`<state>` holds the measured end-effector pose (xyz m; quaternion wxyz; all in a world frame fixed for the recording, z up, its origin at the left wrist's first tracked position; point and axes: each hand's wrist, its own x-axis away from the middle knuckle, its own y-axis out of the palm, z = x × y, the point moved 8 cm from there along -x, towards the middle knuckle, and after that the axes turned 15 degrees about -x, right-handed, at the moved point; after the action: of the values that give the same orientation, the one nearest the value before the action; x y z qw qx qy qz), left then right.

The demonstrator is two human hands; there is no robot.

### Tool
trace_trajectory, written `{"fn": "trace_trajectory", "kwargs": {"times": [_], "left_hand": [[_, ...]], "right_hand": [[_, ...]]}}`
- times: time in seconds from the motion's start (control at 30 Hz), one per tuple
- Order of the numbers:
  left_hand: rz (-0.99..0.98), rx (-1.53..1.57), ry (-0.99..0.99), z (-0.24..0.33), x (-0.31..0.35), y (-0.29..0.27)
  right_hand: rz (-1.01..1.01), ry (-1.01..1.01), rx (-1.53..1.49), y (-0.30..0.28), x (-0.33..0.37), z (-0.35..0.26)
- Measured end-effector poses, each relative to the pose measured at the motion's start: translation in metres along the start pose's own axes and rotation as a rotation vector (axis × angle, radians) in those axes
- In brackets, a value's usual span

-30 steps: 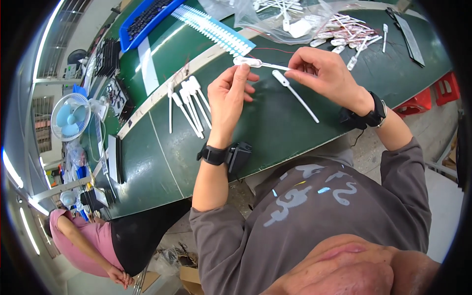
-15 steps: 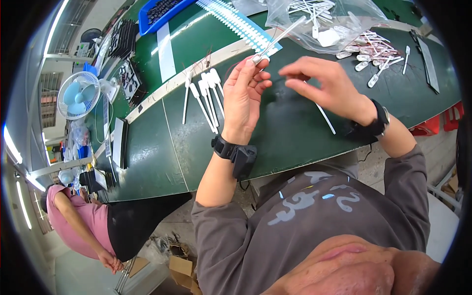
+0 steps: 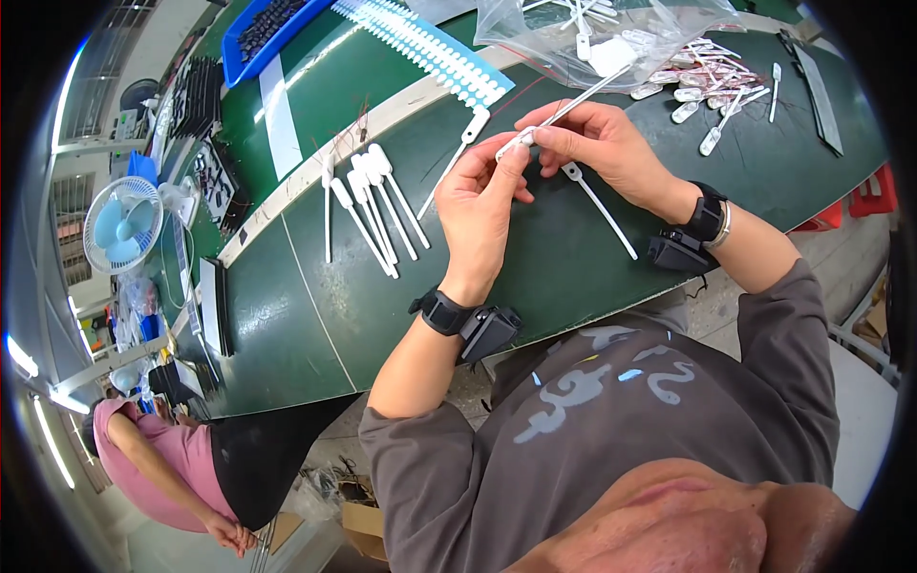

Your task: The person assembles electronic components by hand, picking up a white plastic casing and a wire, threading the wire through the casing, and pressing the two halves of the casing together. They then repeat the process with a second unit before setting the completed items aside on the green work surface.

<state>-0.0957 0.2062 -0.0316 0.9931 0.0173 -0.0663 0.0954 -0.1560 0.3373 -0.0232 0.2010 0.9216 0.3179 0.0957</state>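
Between my hands is a white plastic stick with a rounded paddle head, its shaft slanting up to the far right. My left hand pinches the head from the left. From the right, the thumb and fingers of my right hand close on the same piece. On the green table, one similar stick lies under my right hand and another just beyond my left hand. Several more white sticks lie fanned out to the left. The fingertips partly cover the held head.
A blue sheet of white oval stickers lies beyond my hands. Farther right are a clear plastic bag of sticks and a pile of sticks with red wires. A blue tray stands far left. A person in pink is at left.
My right hand has come left from apart and now grips the stick with the left. The held shaft tilts more to the right. The view has shifted slightly.
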Motion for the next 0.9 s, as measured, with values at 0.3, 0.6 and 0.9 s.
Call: {"fn": "trace_trajectory", "kwargs": {"times": [0.3, 0.6, 0.9], "left_hand": [[-0.033, -0.024, -0.055, -0.003, -0.003, -0.007], [-0.106, -0.019, -0.133, -0.012, -0.006, -0.007], [-0.044, 0.31, -0.091, -0.002, -0.014, -0.026]], "right_hand": [[0.07, -0.078, -0.176, -0.017, -0.004, -0.01], [0.155, -0.159, -0.192, -0.043, -0.007, -0.029], [0.044, -0.439, 0.353, -0.042, -0.005, -0.066]]}}
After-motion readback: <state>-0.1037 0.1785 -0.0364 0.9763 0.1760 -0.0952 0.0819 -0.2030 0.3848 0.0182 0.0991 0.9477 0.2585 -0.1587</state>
